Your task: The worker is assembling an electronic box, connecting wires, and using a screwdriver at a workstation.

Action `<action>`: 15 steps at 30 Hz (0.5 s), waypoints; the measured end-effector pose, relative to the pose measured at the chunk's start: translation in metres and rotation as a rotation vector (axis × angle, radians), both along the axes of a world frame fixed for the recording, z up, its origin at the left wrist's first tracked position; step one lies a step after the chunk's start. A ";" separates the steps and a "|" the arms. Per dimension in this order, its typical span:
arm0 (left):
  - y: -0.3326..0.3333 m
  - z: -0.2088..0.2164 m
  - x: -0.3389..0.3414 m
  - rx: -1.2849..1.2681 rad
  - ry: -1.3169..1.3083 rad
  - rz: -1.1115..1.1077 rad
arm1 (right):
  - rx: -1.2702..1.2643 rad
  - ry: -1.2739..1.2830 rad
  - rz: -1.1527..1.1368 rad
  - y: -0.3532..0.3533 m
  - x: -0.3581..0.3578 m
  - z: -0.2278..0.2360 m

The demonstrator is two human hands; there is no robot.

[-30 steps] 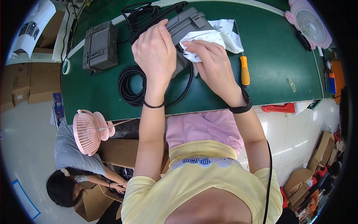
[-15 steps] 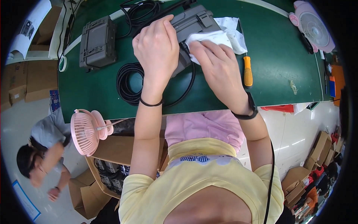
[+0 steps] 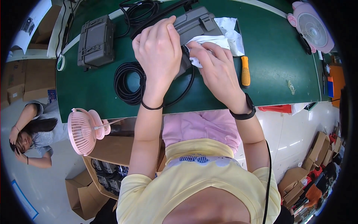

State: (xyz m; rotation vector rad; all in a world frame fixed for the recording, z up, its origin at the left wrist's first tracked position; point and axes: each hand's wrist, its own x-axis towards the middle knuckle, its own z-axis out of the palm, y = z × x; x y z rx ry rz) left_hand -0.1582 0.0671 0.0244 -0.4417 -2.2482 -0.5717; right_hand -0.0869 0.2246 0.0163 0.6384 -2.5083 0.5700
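On the green table, a grey hard plastic case with latches lies tilted under both my hands. My left hand is curled closed over the case's left part; its fingertips are partly hidden. A white cloth is bunched in my right hand, whose fingers press it against the case near a black corrugated cable. That cable loops below the case to a coil by my left wrist. Another piece of white cloth or paper lies right of the case.
A second grey case and a black cable coil are at the far left. Right of my hand lies a yellow-handled screwdriver. Pink fans stand near left and far right. A person is at left, beyond an open cardboard box.
My right hand has slid slightly down and left with the cloth, bunching it more under the fingers. My left hand has barely moved. The person at left now has both hands at the head.
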 end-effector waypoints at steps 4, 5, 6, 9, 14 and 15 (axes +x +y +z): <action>0.001 0.006 0.001 -0.006 -0.028 0.008 | 0.034 0.098 -0.017 -0.002 -0.008 0.000; 0.000 0.006 0.000 -0.008 -0.029 0.007 | 0.032 0.097 -0.018 -0.004 -0.007 0.003; -0.001 0.007 -0.001 -0.003 -0.052 -0.003 | 0.122 0.122 -0.076 -0.008 -0.002 0.008; -0.003 0.007 -0.005 0.018 -0.099 -0.012 | 0.254 0.180 -0.190 -0.015 0.009 0.008; -0.003 0.005 -0.006 0.025 -0.083 -0.013 | -0.122 0.063 -0.042 0.001 0.006 0.000; -0.004 0.005 -0.005 0.025 -0.084 -0.012 | -0.255 0.020 0.024 0.002 0.005 -0.001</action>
